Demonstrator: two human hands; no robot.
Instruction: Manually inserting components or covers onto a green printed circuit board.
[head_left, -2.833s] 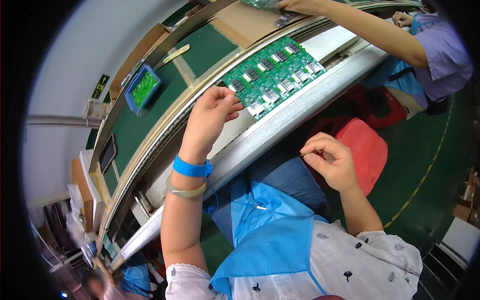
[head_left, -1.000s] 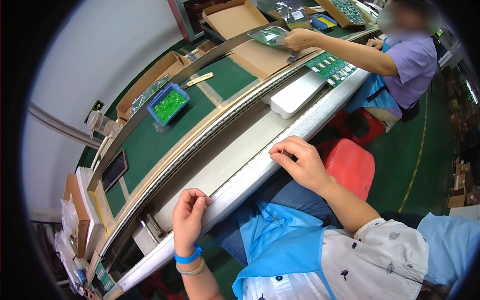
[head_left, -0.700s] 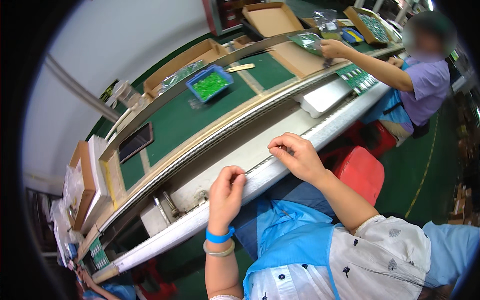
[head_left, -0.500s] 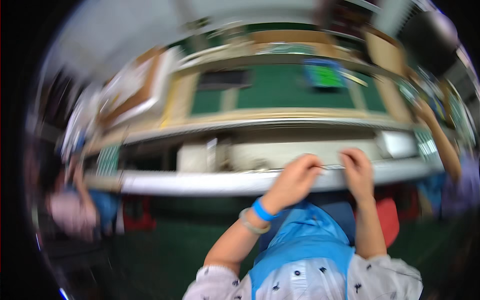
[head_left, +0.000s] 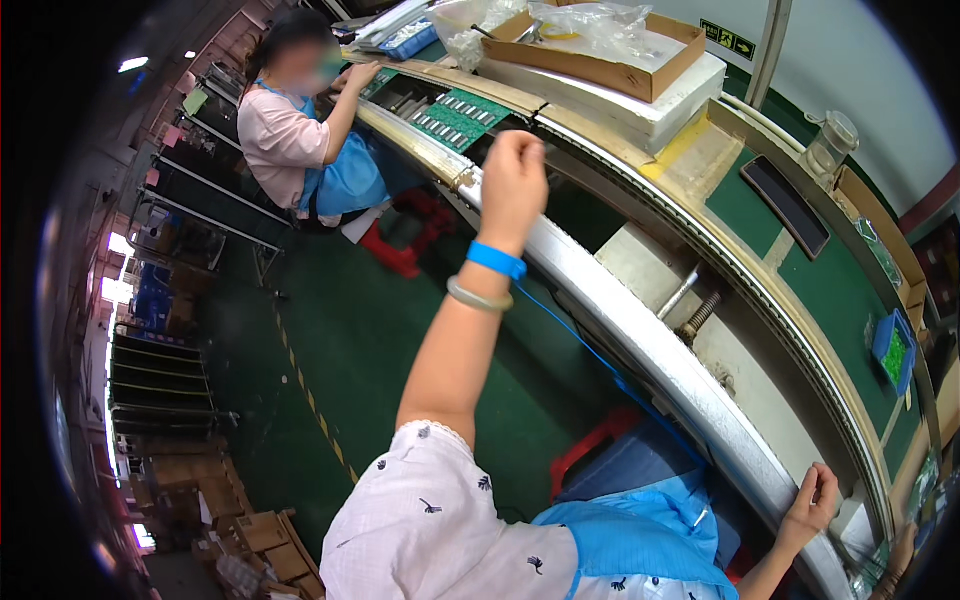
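My left hand [head_left: 515,185], a blue band and a pale bangle on its wrist, is stretched out to the far left above the conveyor's silver front rail [head_left: 610,285]. Its fingers are bent together; anything inside them is hidden. Just beyond it a green circuit board panel [head_left: 458,120] with rows of pale components lies across the conveyor rails. I cannot tell whether the hand touches it. Over the same rail at lower right, my right hand [head_left: 812,508] has its fingers loosely curved and apart, with nothing seen in them.
A co-worker [head_left: 300,130] sits at the far left, hands at another board [head_left: 378,84]. Across the conveyor are a cardboard tray [head_left: 660,75] on a white foam block, a dark phone [head_left: 785,205] and a blue bin [head_left: 893,352] of green parts. A blue cord [head_left: 570,335] hangs below my left wrist.
My view has swung left. My hands, close together over the rail before, are now far apart: the left has reached out toward the circuit board panel, and the right stays by the rail.
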